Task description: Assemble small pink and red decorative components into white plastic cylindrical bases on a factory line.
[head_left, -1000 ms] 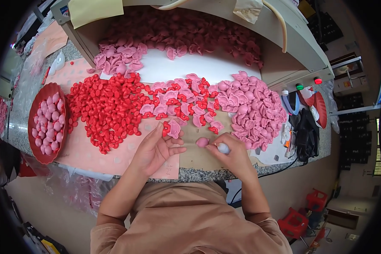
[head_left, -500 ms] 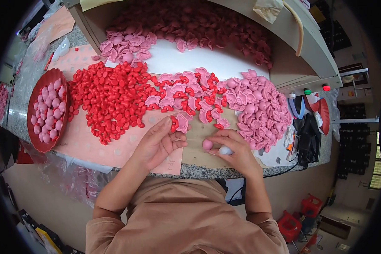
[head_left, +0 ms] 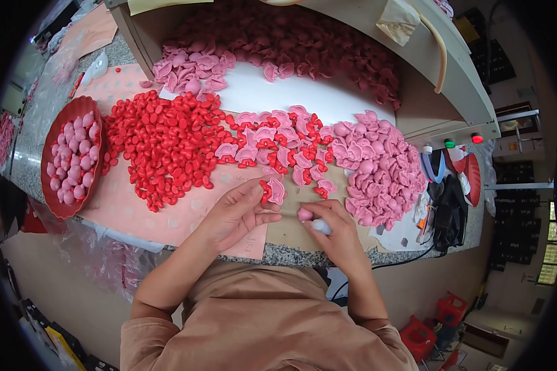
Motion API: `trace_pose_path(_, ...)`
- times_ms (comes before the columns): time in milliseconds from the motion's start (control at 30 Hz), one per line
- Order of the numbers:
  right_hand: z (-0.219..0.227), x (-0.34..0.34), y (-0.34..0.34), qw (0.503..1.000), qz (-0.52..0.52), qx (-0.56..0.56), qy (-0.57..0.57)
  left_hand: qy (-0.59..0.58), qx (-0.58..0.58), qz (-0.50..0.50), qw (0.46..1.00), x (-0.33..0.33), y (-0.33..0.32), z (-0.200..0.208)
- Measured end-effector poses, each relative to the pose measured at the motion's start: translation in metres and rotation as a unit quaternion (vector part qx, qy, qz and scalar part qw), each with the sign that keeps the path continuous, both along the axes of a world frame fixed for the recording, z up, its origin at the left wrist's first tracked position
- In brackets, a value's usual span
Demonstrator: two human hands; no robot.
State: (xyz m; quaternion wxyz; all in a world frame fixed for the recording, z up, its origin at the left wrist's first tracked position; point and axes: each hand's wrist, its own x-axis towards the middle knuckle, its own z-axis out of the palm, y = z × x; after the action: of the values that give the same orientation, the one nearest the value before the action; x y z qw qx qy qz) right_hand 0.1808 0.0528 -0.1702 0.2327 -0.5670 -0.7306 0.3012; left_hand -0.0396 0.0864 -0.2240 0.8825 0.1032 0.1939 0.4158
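Pink-and-red piece (head_left: pixel 272 190), just below the frame's centre on the table (head_left: pixel 291 238), looks light, small and rubbery, likely best pinched by its edges. Left hand (head_left: pixel 238 213) grasps it at the fingertips, wrist low, forearm rising from lower left. Right hand (head_left: pixel 331 226) is curled around a pink blob (head_left: pixel 305 214) and a whitish tool (head_left: pixel 322 226).

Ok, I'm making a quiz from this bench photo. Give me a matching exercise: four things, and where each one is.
Things:
1. red bowl
2. heap of red pieces
3. left hand
4. right hand

Places:
A. on a small white and pink piece
B. far left, full of pink pieces
C. pinching a pink and red piece
D. on the peach sheet

Pairs: 1-B, 2-D, 3-C, 4-A
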Motion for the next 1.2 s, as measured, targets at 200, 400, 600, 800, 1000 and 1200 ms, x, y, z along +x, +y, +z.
trace_pose_path(200,0.014,-0.012,0.006,0.973,-0.085,-0.042,0.212,0.016,0.000,-0.010,1.000,0.002,0.000,-0.002)
trace_pose_path(400,0.016,-0.033,0.022,0.980,-0.011,0.026,0.197,0.026,0.015,-0.016,0.999,0.005,0.001,0.008)
trace_pose_path(600,0.013,-0.037,0.028,0.985,0.021,0.059,0.159,0.016,0.021,-0.020,0.999,0.006,0.000,0.005)
trace_pose_path(800,0.008,-0.038,0.029,0.985,0.035,0.061,0.155,0.020,0.035,-0.024,0.999,0.004,0.000,0.004)
trace_pose_path(1000,0.000,-0.034,0.026,0.979,0.022,0.035,0.198,0.041,0.061,-0.031,0.997,0.007,0.000,-0.002)
trace_pose_path(1200,-0.008,-0.028,0.024,0.945,-0.028,-0.076,0.317,0.097,0.100,0.025,0.990,0.012,-0.004,0.000)
